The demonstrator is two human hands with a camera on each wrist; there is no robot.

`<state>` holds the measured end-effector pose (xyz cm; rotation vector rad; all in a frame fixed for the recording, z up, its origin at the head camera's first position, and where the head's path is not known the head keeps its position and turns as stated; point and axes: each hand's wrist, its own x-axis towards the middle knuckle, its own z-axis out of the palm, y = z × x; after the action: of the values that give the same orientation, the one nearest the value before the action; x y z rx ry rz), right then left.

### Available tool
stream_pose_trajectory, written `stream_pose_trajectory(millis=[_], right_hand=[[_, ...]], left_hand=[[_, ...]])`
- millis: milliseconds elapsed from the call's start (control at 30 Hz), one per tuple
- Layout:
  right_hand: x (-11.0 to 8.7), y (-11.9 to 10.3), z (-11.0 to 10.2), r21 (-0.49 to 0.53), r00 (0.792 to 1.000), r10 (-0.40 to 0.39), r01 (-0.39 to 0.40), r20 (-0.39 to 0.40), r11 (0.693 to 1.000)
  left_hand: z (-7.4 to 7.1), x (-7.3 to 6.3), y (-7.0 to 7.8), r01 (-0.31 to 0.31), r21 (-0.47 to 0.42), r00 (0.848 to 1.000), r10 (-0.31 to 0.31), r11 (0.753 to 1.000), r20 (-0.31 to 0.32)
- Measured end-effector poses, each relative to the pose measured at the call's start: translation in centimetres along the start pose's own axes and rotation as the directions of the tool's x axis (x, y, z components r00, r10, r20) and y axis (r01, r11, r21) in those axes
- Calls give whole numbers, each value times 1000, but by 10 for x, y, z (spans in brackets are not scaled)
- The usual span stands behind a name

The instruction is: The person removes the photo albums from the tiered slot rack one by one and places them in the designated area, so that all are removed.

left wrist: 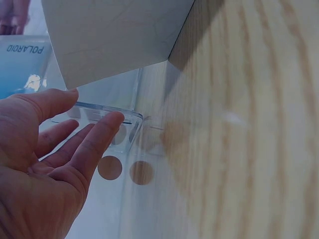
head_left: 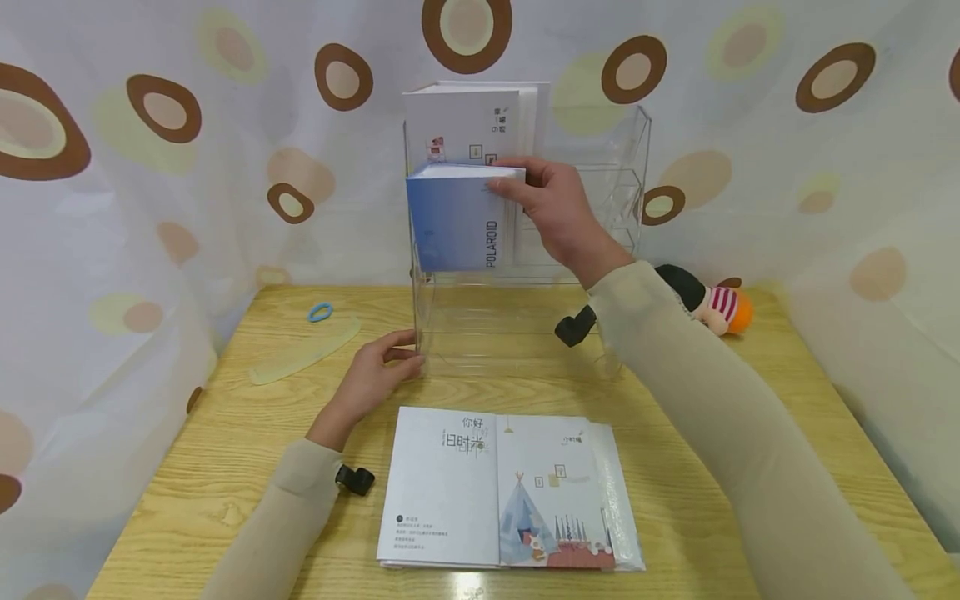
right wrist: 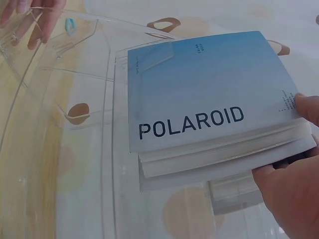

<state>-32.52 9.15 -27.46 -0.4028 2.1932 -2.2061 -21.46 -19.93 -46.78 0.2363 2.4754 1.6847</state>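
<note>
A thick blue-to-white album marked POLAROID (head_left: 457, 221) stands upright in a middle tier of a clear tiered rack (head_left: 517, 367). My right hand (head_left: 558, 204) grips its upper right corner, thumb on the cover and fingers behind. In the right wrist view the album (right wrist: 199, 94) shows its page edges, and the thumb (right wrist: 306, 107) lies on its cover. My left hand (head_left: 378, 367) touches the rack's lower left edge, fingers extended and spread in the left wrist view. Behind the blue album, a white album (head_left: 465, 117) stands in the top tier.
An open white book (head_left: 442, 492) with a tent picture lies in front of the rack. To the left are a blue ring (head_left: 320, 312) and a pale yellow translucent strip (head_left: 307, 354). A doll with orange hair (head_left: 723, 308) lies right of the rack. A patterned curtain (head_left: 712, 225) hangs behind.
</note>
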Motion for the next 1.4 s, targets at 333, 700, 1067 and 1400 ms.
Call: stream_pose_trajectory(millis=[333, 700, 1067, 1400], right_hand=[[1, -9, -4, 21, 1000, -16, 16, 5, 1000], [-8, -17, 0, -35, 999, -38, 37, -36, 999], [-21, -22, -4, -97, 994, -57, 48, -94, 994], [-32, -28, -16, -104, 988, -70, 56, -138, 993]], left_hand=[[0, -1, -1, 11, 0, 1000, -11, 1000, 2], [0, -2, -2, 7, -5, 1000, -7, 1000, 3], [2, -2, -1, -15, -13, 1000, 15, 1000, -1], [2, -4, 2, -10, 0, 1000, 10, 1000, 3]])
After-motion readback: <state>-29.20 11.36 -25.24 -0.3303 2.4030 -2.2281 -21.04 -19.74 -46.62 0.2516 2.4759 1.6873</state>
